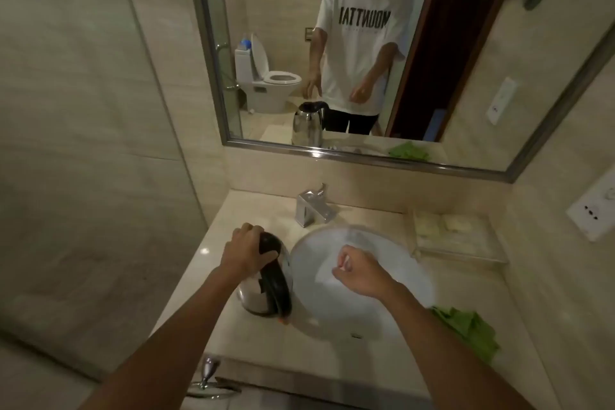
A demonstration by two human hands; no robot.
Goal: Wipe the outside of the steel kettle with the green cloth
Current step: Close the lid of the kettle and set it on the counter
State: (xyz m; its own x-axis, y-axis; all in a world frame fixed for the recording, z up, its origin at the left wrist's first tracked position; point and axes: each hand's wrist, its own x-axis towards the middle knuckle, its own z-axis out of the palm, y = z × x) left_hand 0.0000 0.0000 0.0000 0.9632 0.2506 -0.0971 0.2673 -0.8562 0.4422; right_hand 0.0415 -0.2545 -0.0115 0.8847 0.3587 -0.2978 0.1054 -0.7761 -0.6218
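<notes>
The steel kettle [254, 296] with a black lid and handle stands on the beige counter, left of the sink. My left hand [246, 251] rests on top of it, fingers wrapped over the black lid. My right hand [357, 271] hovers over the sink basin with the fingers curled in and nothing in them. The green cloth [471, 331] lies crumpled on the counter at the right of the sink, behind my right forearm and apart from both hands.
A round white sink [376, 243] fills the counter's middle, with a chrome tap [312, 205] behind it. A clear tray [466, 243] with soaps sits at the back right. A mirror [366, 43] hangs above. A wall socket [595, 206] is at the right, a glass panel at the left.
</notes>
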